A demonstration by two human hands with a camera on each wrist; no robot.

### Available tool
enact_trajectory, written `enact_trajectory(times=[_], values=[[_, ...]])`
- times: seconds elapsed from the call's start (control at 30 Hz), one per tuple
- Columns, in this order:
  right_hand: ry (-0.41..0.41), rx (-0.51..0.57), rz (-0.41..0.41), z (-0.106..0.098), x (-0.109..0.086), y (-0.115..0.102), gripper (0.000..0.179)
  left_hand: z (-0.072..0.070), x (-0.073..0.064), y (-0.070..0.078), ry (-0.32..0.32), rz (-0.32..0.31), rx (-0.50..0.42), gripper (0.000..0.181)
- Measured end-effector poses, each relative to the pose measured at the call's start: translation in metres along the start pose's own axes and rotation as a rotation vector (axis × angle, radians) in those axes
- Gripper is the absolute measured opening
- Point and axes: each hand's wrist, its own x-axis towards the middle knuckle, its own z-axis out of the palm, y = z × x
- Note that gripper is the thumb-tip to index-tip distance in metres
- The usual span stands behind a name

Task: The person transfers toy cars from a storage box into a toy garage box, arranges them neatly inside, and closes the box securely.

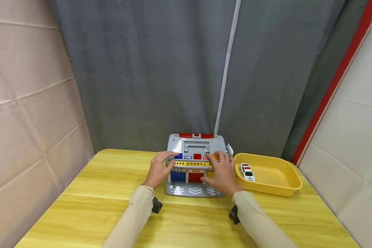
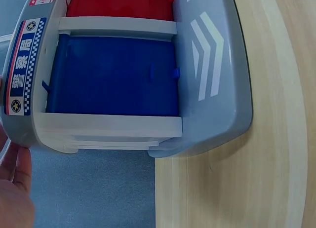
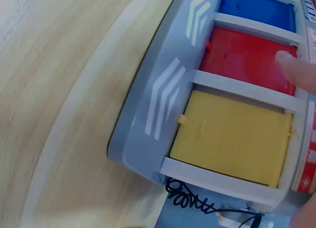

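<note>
A grey toy garage (image 1: pixel 175 146) stands on the table, with blue, red and yellow doors along its front and colored buttons on top. My left hand (image 1: pixel 158 167) is at its left side, the index finger reaching over the blue button (image 1: pixel 178 156) and the thumb lower at the front edge. On the right, my right hand (image 1: pixel 224 174) spreads over the front corner. Its index fingertip lies by the top buttons, and its thumb points across the red door (image 3: pixel 242 57). The yellow door (image 3: pixel 232 139) and blue door (image 2: pixel 116 75) look closed in the wrist views.
A yellow tray (image 1: pixel 274 172) sits right of the garage, holding a white toy car (image 1: pixel 247 172). A coiled black cord (image 3: pixel 190 198) hangs at the garage's right side. Behind the wooden table (image 1: pixel 111 206) hangs a grey curtain (image 1: pixel 158 86).
</note>
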Motion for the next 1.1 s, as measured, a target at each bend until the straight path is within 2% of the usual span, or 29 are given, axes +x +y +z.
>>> enact_trajectory(times=[0.23,0.33,0.5,0.73,0.87,1.1], values=[[-0.02,0.226,-0.028,-0.023,-0.004,0.015,0.088,0.001,0.0,0.003,-0.029,-0.029,-0.02,0.028],[-0.04,0.334,-0.009,-0.034,-0.005,0.023,0.086,0.001,0.0,0.004,-0.039,-0.041,-0.018,0.028],[-0.048,0.428,0.031,-0.048,-0.011,0.044,0.082,0.001,0.001,0.005,-0.043,-0.046,-0.023,0.027],[-0.014,0.434,0.125,-0.054,-0.024,0.074,0.064,0.0,-0.001,0.008,-0.037,-0.04,-0.026,0.027],[0.001,0.374,0.192,-0.053,-0.03,0.088,0.056,0.0,-0.001,0.009,-0.033,-0.028,-0.021,0.026],[0.003,0.311,0.277,-0.053,-0.036,0.105,0.049,0.0,-0.001,0.008,-0.046,-0.041,-0.017,0.026]])
